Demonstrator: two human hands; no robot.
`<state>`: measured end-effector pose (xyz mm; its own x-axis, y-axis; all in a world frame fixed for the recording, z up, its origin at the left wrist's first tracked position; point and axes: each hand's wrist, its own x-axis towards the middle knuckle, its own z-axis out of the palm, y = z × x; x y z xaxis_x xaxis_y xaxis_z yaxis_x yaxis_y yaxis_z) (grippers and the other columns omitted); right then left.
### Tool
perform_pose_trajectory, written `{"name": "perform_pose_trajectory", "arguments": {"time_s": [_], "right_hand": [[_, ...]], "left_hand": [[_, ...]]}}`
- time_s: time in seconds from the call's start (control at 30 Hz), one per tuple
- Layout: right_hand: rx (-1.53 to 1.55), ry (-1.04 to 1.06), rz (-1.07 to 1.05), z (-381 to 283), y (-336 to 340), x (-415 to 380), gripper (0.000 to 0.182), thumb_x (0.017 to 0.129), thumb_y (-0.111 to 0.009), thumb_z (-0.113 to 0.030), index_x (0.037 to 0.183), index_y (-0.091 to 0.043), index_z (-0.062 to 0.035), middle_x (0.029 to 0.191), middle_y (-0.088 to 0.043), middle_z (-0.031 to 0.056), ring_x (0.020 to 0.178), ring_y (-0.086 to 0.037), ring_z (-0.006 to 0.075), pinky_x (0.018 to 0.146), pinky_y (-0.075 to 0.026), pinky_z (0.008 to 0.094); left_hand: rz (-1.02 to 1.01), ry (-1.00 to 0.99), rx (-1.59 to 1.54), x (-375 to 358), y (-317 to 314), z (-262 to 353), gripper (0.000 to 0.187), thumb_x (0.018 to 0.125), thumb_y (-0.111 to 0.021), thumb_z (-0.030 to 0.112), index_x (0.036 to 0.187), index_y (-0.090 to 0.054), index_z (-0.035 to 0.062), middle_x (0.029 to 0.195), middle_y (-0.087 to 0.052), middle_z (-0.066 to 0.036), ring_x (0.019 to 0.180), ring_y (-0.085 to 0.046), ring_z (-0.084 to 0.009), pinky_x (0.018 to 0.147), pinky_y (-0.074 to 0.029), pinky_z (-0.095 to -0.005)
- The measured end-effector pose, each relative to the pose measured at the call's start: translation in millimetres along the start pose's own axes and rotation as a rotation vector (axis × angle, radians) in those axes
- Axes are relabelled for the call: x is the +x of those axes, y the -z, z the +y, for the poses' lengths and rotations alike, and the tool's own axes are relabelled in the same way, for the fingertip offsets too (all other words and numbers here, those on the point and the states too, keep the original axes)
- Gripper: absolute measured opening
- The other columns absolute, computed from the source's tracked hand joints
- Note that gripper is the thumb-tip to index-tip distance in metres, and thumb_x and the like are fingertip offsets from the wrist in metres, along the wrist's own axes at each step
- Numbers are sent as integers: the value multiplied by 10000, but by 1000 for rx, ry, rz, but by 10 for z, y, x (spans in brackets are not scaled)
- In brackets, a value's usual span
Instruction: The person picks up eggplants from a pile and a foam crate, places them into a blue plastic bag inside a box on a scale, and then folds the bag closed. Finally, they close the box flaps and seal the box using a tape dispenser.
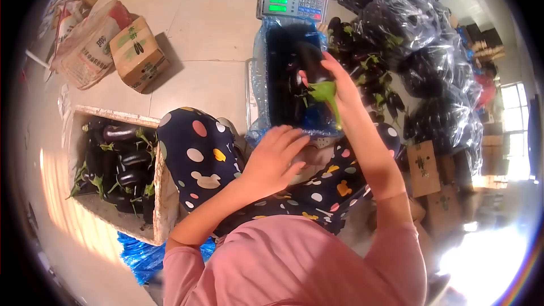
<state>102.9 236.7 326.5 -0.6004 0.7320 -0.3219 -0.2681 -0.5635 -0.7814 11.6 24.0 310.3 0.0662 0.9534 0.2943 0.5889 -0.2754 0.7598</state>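
My right hand [341,82] grips a dark eggplant [315,59], its green cap and stem pointing back toward me. It is over a box lined with blue plastic [259,88], where more dark eggplants [280,51] lie. My left hand [275,156] holds nothing; its fingers are spread out flat at the near edge of the liner. Behind the box stands a digital scale display [293,1] with green lit readouts.
At the left a foam box [161,192] contains several eggplants. Loose eggplants [365,62] and clear bags of eggplants [425,51] are piled at the right. A carton [136,51] and a woven sack [90,45] stand at the upper left. Blue plastic [141,258] lies near the foam box.
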Motion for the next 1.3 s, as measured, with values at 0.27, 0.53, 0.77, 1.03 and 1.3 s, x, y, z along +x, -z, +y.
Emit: {"name": "perform_pose_trajectory", "arguments": {"time_s": [0.27,0.53,0.77,1.03,1.3], "right_hand": [[-759,-23,204,759,387,953,661,745,-605,-74,1351,-347,-22,1177,-516,166,1016,-538,244,810,-447,345],[-1337,78,56,868,359,1126,520,736,-593,-152,1233,-497,-35,1217,-518,210,1108,-521,339,945,-409,369],[-1645,98,131,1113,277,1500,520,771,-578,-149,1270,-453,-70,1302,-423,227,1182,-429,393,1001,-357,404],[-1527,-64,224,1117,294,1431,650,834,-525,-109,1412,-232,-152,1446,-180,233,1224,-355,471,1027,-329,454],[-2676,496,108,1350,399,1546,531,813,-539,-246,1327,-433,-169,1372,-352,190,1220,-327,404,1003,-175,621]], "left_hand": [[-77,-11,395,-53,-208,-116,513,741,-656,118,1208,-475,11,1315,-400,-177,1193,-403,-332,1014,-283,-521],[-51,-23,339,-87,-236,-144,422,726,-629,40,1135,-534,1,1228,-484,-163,1105,-473,-324,950,-357,-467],[81,-17,313,108,-159,-127,455,723,-617,17,1168,-522,20,1105,-570,-99,1018,-518,-279,970,-345,-485],[38,127,455,339,-159,-320,443,713,-637,65,1142,-537,18,1156,-545,-130,1146,-466,-293,1057,-228,-516],[40,156,403,321,-148,-412,473,662,-655,41,1121,-546,23,1140,-547,-134,1125,-473,-299,1042,-273,-486]]}}
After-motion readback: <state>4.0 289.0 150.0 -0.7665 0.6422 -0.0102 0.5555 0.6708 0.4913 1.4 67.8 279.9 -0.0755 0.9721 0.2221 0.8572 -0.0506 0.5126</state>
